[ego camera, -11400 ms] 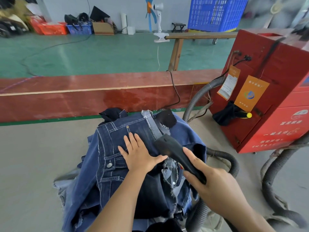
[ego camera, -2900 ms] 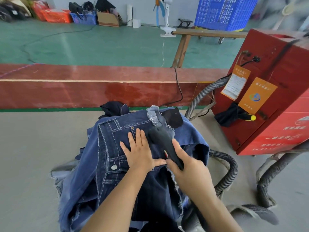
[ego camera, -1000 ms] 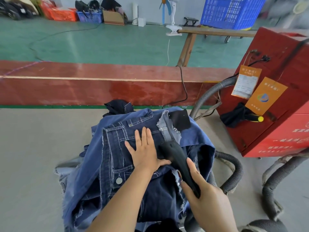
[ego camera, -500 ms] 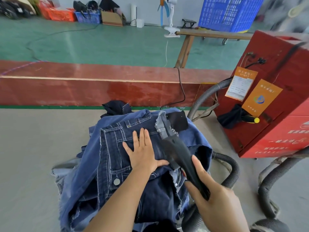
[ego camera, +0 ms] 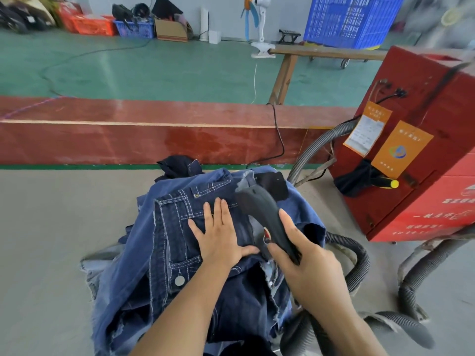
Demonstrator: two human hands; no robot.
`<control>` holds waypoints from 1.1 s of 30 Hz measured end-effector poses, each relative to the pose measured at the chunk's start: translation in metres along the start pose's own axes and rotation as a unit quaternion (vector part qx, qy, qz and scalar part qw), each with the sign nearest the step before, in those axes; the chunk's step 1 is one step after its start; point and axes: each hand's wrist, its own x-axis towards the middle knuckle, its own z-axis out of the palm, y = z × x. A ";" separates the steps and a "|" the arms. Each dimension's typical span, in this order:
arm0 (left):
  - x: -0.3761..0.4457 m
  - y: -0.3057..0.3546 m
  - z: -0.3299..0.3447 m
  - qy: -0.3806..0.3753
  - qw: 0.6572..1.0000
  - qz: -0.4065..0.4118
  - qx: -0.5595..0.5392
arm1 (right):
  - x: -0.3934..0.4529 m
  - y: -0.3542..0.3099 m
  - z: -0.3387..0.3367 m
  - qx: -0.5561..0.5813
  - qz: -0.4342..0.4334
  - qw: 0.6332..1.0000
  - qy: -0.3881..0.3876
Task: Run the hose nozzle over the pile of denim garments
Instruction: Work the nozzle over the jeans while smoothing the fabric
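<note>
My left hand (ego camera: 218, 240) lies flat, fingers straight, on the top pair of jeans in the pile of denim garments (ego camera: 180, 253), which sits on the grey floor (ego camera: 51, 240). My right hand (ego camera: 308, 268) grips the black hose nozzle (ego camera: 262, 214), whose tip rests on the denim just beside my left fingers. A grey ribbed hose (ego camera: 359, 258) loops near the red machine (ego camera: 424, 150) to my right.

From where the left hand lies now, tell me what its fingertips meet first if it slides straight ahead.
The left hand lies flat on the denim pile, fingers pointing away; straight ahead they would likely meet the stitched waistband first, though depth is unclear.
</note>
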 end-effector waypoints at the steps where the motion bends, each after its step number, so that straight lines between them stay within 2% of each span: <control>1: 0.000 0.000 0.000 -0.002 1.000 0.000 -0.002 | -0.008 0.001 -0.003 0.001 -0.004 1.000 0.013; 5: 0.002 0.000 0.002 -0.006 1.000 0.000 0.006 | -0.042 0.011 -0.004 -0.010 0.017 0.997 0.071; 9: 0.000 0.000 0.003 0.007 1.000 0.000 -0.003 | -0.053 0.015 0.008 -0.080 0.062 0.995 -0.003; 14: 0.000 0.002 0.001 0.005 1.000 -0.003 0.010 | -0.033 0.006 0.024 -0.131 0.029 0.991 -0.003; 16: 0.000 0.002 0.001 0.001 1.000 -0.005 0.009 | -0.013 0.003 0.024 -0.119 0.024 0.992 -0.027; 18: -0.002 0.000 0.001 0.000 1.000 -0.003 0.008 | 0.004 0.000 0.017 -0.059 0.023 0.997 -0.040; 22: 0.000 0.000 0.002 0.001 1.000 0.001 0.004 | 0.000 -0.002 -0.001 0.015 -0.005 1.000 0.022; 26: 0.003 0.000 0.004 0.000 1.000 0.001 0.002 | -0.029 0.006 -0.007 -0.016 0.012 0.999 0.039; 30: 0.003 0.000 0.006 0.006 1.000 0.000 0.002 | -0.046 0.012 0.008 -0.061 0.061 0.996 -0.011; 33: 0.001 0.000 0.006 0.011 1.000 0.001 0.002 | -0.041 0.011 0.020 -0.096 0.055 0.994 -0.014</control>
